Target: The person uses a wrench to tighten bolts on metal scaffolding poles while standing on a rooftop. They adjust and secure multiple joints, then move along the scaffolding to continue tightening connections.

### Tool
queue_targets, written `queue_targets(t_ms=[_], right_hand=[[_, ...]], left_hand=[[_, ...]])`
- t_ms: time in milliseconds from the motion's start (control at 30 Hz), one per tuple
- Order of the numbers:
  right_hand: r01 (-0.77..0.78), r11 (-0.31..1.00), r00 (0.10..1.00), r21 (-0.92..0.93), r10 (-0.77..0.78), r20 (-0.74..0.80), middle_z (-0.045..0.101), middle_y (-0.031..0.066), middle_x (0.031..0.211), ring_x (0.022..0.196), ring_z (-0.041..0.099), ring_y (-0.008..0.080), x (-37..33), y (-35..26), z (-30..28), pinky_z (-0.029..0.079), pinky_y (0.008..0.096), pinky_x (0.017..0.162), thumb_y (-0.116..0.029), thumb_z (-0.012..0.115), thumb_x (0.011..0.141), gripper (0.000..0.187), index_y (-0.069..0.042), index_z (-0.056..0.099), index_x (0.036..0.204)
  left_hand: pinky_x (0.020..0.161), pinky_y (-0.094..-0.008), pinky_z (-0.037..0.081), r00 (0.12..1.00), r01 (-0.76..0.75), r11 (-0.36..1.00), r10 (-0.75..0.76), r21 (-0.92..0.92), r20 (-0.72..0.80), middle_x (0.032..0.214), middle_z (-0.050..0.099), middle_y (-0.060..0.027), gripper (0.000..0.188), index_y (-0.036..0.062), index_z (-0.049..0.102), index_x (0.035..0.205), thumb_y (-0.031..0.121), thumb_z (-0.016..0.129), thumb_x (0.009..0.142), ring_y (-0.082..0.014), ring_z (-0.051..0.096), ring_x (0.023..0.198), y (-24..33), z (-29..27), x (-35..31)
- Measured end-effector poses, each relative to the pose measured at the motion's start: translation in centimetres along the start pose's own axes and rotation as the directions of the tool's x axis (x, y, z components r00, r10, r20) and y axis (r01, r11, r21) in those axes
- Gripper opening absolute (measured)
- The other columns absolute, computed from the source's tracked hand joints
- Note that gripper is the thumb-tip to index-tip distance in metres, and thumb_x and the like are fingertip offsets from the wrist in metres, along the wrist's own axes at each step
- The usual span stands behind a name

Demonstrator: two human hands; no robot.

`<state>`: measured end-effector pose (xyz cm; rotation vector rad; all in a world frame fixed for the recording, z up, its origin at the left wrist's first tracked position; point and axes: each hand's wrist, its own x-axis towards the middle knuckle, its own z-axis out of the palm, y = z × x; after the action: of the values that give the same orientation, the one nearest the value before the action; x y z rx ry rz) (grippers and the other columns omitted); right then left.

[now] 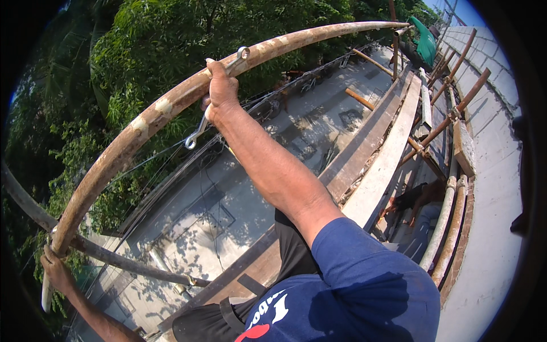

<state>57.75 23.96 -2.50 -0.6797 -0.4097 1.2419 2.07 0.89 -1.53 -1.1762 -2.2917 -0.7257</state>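
Observation:
A long rusty metal pipe [145, 122] with pale patches runs from the lower left up to the far right; the lens makes it look bent. My right hand [222, 90], arm stretched out, is closed on a steel wrench [195, 135] and pressed against this pipe. One ringed end of the wrench lies over the pipe, the other hangs below my hand. At the lower left my left hand [55, 271] is wrapped round the pipe near its end. Just above that hand, a second, greyer pipe [125, 265] crosses behind it.
Wooden planks [376, 174] run along the scaffold. A block wall [487, 199] rises on the right, beside several pipes [444, 228]. A person in green [424, 43] is at the far end; another person [419, 199] is lower down. Paved ground [199, 196] lies far below, with trees [165, 45] beyond.

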Motion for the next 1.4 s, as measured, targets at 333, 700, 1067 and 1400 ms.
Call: queue_targets(t_ms=[333, 700, 1067, 1400], right_hand=[[0.018, 0.999, 0.997, -0.031, -0.015, 0.080, 0.054, -0.0015, 0.075, 0.055, 0.046, 0.0093, 0.4, -0.8, -0.1, 0.029, 0.0245, 0.044, -0.034, 0.075, 0.082, 0.027, -0.017, 0.055, 0.088], [-0.044, 0.991, 0.997, -0.124, 0.052, 0.060, 0.060, -0.0020, 0.089, 0.070, 0.052, 0.0107, 3.8, -0.9, -2.1, 0.031, 0.0255, 0.053, -0.038, 0.073, 0.087, 0.028, -0.016, 0.059, 0.099], [-0.038, 0.985, 0.996, -0.171, 0.052, 0.079, 0.061, -0.0012, 0.082, 0.055, 0.045, 0.0100, 2.9, -0.7, -2.0, 0.027, 0.0232, 0.046, -0.040, 0.071, 0.089, 0.026, -0.017, 0.059, 0.093], [0.021, 0.891, 0.955, -0.453, 0.116, 0.274, 0.055, 0.0017, 0.069, 0.041, 0.035, 0.0087, -2.1, -0.6, -2.2, 0.025, 0.0242, 0.038, -0.067, 0.062, 0.090, 0.059, -0.009, 0.060, 0.097]], left_hand=[[0.079, -0.0491, 0.044, 0.949, -0.285, 0.955, 0.271, -0.075, -0.162, 0.094, 0.059, -0.0189, 0.031, 0.0015, 0.055, 0.097, 0.032, 0.053, 0.104, -0.0394, 0.058, 0.089, 1.2, -0.6, -1.5], [0.064, -0.0355, 0.047, 0.865, 0.300, 0.125, -0.454, -0.946, 0.215, 0.075, 0.058, 0.0000, 0.044, 0.0058, 0.060, 0.102, 0.049, 0.063, 0.097, -0.0202, 0.054, 0.065, 2.5, -0.5, -6.0], [0.090, -0.0330, 0.050, 0.925, 0.032, -0.236, -0.360, -0.971, 0.119, 0.112, 0.063, -0.0025, 0.074, 0.0109, 0.052, 0.140, 0.064, 0.065, 0.090, -0.0142, 0.060, 0.105, 5.2, 7.0, -5.4], [0.105, -0.0357, 0.043, 0.967, -0.127, -0.175, -0.242, -0.976, -0.082, 0.131, 0.052, -0.0077, 0.107, 0.0032, 0.031, 0.147, 0.052, 0.089, 0.072, -0.0192, 0.054, 0.119, 4.7, 9.8, -4.9]])
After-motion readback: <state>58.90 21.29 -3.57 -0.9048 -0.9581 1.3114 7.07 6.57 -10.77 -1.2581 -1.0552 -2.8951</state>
